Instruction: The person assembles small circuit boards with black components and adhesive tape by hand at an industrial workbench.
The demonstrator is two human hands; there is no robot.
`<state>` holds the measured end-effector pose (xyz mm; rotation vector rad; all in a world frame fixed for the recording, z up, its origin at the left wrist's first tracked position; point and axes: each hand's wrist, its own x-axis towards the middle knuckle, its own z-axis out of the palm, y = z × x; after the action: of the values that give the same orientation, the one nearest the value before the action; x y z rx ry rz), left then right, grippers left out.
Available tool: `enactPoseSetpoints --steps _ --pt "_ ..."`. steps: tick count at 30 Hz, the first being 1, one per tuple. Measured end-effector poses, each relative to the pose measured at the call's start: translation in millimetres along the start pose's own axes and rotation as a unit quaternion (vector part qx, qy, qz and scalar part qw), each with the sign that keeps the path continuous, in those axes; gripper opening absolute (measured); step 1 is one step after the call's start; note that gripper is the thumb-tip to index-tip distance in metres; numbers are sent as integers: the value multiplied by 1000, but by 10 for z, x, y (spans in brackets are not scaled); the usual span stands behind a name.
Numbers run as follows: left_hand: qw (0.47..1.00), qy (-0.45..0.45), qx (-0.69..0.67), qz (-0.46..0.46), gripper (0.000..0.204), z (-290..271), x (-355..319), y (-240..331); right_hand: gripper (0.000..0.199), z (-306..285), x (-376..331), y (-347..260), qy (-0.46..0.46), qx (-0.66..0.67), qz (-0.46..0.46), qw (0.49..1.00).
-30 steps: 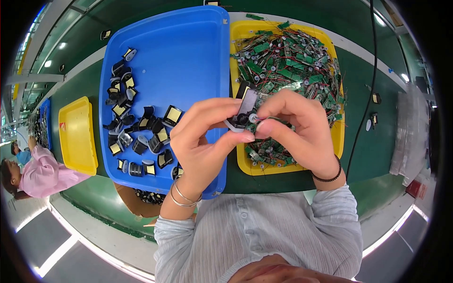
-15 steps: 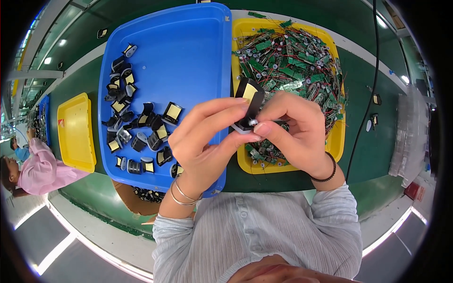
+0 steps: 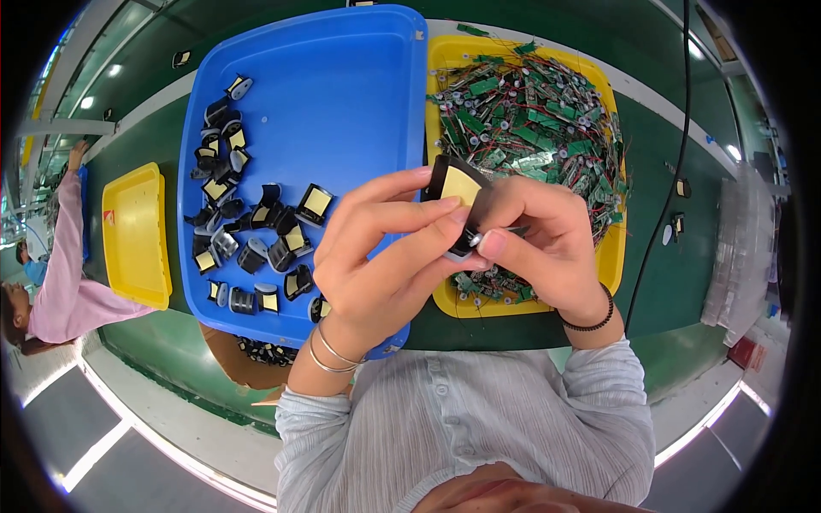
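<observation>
In front of my chest, my left hand [image 3: 368,248] holds a black plastic housing [image 3: 460,182] with a pale yellow pad on its face. Its fingers wrap the housing's side, with the thumb beneath. Closed in a pinch, my right hand [image 3: 552,244] meets the housing's lower right end. A small round silvery part [image 3: 475,240] shows at its thumb and forefinger tips, against the housing. Something thin and dark sticks out between those fingers; its kind is hidden.
A blue tray [image 3: 342,94] at left holds several similar black housings [image 3: 315,203]. Beside it, a yellow tray [image 3: 612,265] is heaped with green circuit boards [image 3: 547,120] and red wires. A black cable [image 3: 684,111] hangs at right. Far left are another yellow tray [image 3: 137,239] and a person in pink [image 3: 64,265].
The housing has turned in my left hand, showing more of its yellow pad, and sits slightly lower. My right fingers stay at its end. The person in pink has stretched an arm up and forward.
</observation>
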<state>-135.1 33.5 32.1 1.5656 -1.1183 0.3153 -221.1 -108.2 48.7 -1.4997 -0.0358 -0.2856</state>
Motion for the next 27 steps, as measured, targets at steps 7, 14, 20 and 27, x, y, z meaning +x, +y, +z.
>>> enactPoseSetpoints --steps 7,14,20,27 --pt "999 -42 31 3 33 -31 7 35 10 -18 -2 -32 0 18 48 999" --pt "997 -44 61 24 31 -37 5 34 12 -34 5 -33 -7 17 51 999" --pt "997 -45 57 33 31 -49 7 43 14 -57 6 -12 -17 -18 34 999" --pt "998 -46 -25 22 31 -28 -30 4 16 -84 25 -60 -74 79 106 988"
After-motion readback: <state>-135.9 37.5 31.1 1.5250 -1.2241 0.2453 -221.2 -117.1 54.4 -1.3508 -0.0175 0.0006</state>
